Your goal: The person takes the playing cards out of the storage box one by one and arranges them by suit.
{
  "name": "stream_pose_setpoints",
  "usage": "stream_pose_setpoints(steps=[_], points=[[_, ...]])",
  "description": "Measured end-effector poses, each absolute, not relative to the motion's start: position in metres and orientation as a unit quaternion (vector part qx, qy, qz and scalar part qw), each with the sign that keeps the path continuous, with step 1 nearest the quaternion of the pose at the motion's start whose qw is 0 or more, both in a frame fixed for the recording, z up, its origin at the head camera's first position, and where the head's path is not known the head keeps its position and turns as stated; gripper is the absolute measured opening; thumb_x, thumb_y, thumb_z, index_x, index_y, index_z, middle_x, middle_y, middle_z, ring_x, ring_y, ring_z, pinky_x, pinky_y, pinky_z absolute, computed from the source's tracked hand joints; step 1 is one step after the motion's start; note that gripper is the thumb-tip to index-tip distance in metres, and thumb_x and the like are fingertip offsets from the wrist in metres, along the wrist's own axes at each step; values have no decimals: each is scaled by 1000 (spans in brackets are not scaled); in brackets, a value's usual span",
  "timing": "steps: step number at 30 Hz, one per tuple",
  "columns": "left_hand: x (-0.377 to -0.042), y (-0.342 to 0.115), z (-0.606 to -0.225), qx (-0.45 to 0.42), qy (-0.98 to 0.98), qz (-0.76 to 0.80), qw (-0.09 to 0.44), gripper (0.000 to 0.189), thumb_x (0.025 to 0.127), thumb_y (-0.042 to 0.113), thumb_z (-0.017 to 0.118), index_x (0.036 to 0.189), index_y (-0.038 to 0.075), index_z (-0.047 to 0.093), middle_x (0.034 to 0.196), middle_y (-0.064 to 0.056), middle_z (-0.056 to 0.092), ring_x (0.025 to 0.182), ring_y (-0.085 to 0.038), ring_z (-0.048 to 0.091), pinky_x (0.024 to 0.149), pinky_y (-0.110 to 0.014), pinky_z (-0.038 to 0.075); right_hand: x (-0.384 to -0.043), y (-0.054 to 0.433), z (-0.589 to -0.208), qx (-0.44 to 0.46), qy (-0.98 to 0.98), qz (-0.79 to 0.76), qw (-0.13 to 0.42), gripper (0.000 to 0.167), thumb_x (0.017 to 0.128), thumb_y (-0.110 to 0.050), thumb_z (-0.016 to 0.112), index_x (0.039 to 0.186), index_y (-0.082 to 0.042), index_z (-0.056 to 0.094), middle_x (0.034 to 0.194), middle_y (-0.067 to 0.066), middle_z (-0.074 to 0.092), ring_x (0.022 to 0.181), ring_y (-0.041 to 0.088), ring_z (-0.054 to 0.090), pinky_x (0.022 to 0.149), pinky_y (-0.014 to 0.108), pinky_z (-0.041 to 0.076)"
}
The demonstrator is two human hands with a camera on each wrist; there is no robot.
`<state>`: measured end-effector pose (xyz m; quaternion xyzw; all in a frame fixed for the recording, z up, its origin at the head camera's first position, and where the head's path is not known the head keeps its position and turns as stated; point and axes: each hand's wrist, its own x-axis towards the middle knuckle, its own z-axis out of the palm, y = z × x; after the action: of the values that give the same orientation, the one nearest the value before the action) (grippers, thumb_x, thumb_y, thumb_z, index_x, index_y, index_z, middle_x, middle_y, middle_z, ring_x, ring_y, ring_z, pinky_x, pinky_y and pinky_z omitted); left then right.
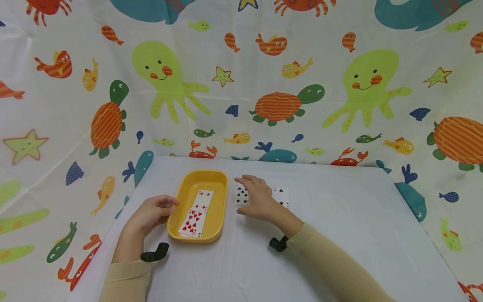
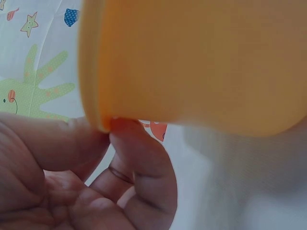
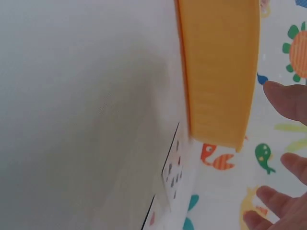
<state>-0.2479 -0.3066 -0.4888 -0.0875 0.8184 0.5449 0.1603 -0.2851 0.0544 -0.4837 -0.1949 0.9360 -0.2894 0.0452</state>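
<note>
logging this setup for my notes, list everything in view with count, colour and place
tray: 1, yellow, on the table
diamonds card: 1, white and red, tray's far end
hearts card: 1, white and red, tray's near end, possibly over another
spades card: 1, white and black, right of tray
clubs card: 1, white and black, farther right
table: 1, white, below everything
sea-animal backdrop: white, multicoloured print, behind
wrist devices: 2, black, at wrists
sleeves: 2, beige, forearms
hands: 2, left pinching tray rim, right above table

Wide room on the table (image 1: 358,218) right of the cards (image 1: 281,196); leftward, apparently a slim gap before the yellow tray (image 1: 216,218).
</note>
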Motion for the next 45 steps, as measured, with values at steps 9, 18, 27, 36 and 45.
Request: stream_pose_setpoints(steps=[9,18,27,36,45], points=[[-245,-305,-490,-92,819,543,160,28,107,8,63,133,0,68,133,-21,65,95,-24,62,80,-26,60,-279,27,-477,-212,933,-286,53,97,82,-34,93,164,-31,42,178,3,27,162,36,24,125,75,24],[-242,-304,-488,-90,822,539,161,28,107,7,61,134,0,67,133,-20,65,97,-24,62,81,-25,60,-275,-2,-473,-231,934,-268,57,99,81,-36,94,165,-34,41,178,4,27,161,35,25,125,71,26],[-240,-303,-489,-92,825,534,160,29,107,8,62,134,0,67,130,-18,66,97,-25,61,81,-25,60,-273,-25,-475,-254,928,-266,63,97,83,-35,92,165,-36,40,177,3,26,161,36,26,126,70,24],[-240,-303,-489,-94,822,539,160,29,106,8,62,134,-1,67,133,-20,66,96,-24,62,82,-24,60,-272,-48,-476,-262,930,-249,63,97,83,-36,92,165,-36,39,177,2,29,161,33,28,128,66,26],[-242,-305,-489,-90,818,543,166,29,106,8,63,134,-1,67,133,-20,67,96,-25,62,82,-24,60,-276,-66,-479,-269,928,-248,71,96,85,-35,92,165,-37,39,176,3,31,160,35,29,127,66,29]])
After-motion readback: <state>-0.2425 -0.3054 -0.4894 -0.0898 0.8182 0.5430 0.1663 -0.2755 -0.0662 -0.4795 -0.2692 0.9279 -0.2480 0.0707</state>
